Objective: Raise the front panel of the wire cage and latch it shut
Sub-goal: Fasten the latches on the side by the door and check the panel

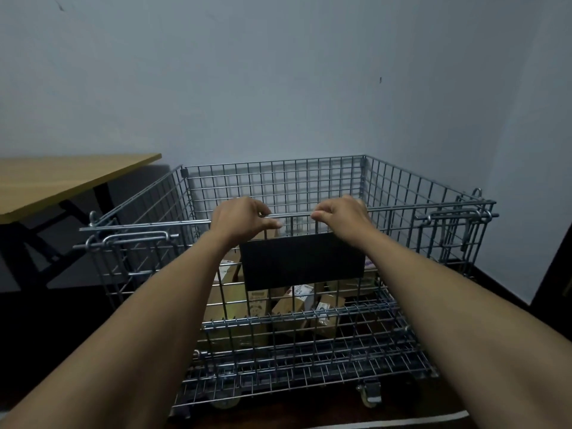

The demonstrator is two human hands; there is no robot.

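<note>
Left hand (240,218) and right hand (340,215) both clenched around top bar of raised grey wire-mesh front panel (309,308), above black rectangular plate (301,261).

1. The wire cage (402,193) is silver-grey metal, its walls a square grid pattern
2. A plain black plate (301,261) sits on the cage's front panel (309,345), which carries the same grey mesh
3. Boxes (288,308) inside are brown cardboard, some with white labels
4. The tabletop (62,178) is pale yellow wood on black legs
5. The wall (278,72) is flat bluish grey
6. The floor (77,305) is very dark
</note>
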